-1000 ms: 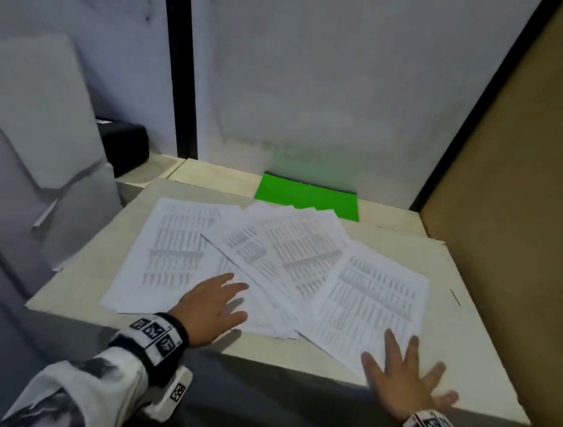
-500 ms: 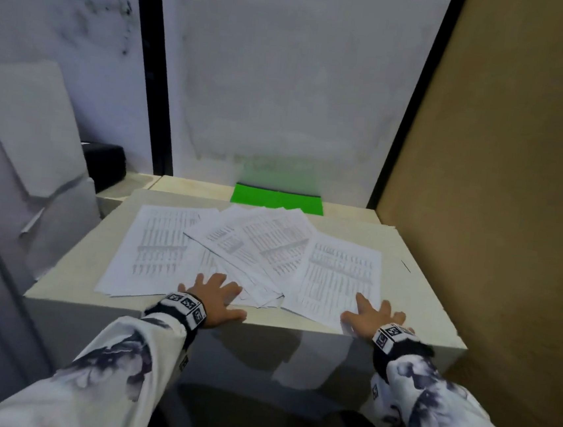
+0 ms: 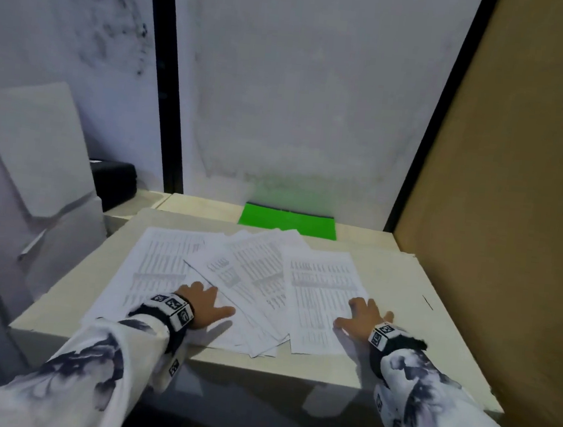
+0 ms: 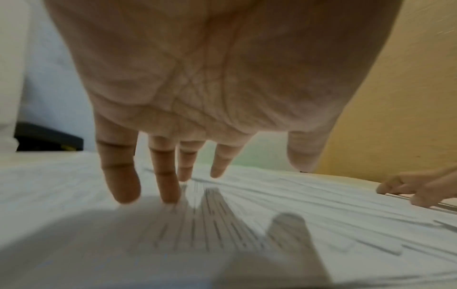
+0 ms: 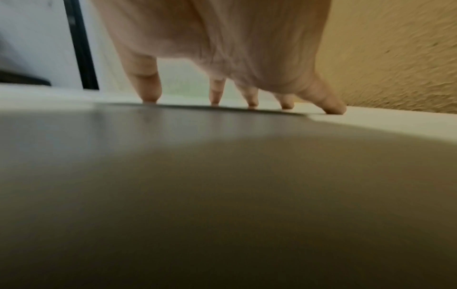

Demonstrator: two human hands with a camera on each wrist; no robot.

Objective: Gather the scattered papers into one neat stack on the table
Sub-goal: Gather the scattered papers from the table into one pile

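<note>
1. Head view: papers (image 3: 249,279) lie fanned and overlapping across the middle of the table (image 3: 405,373), near edges close to the table's front edge.
2. Left hand (image 3: 204,304) flat on the left sheets, fingers spread, grasping nothing; left wrist view shows fingertips (image 4: 170,193) touching print.
3. Right hand (image 3: 363,316) also released, fingers splayed on the right sheet (image 3: 320,296); right wrist view shows the tips pressing down, the little one on bare table.
4. Risk: pushing inward with flat palms may buckle or crease the top sheets rather than slide them.
5. Risk: front corners could slip off the table edge if dragged nearer.
6. Risk: bottom sheets may stay behind, leaving a skewed stack.
7. Green sheet (image 3: 288,221) at the back could get swept in.
</note>
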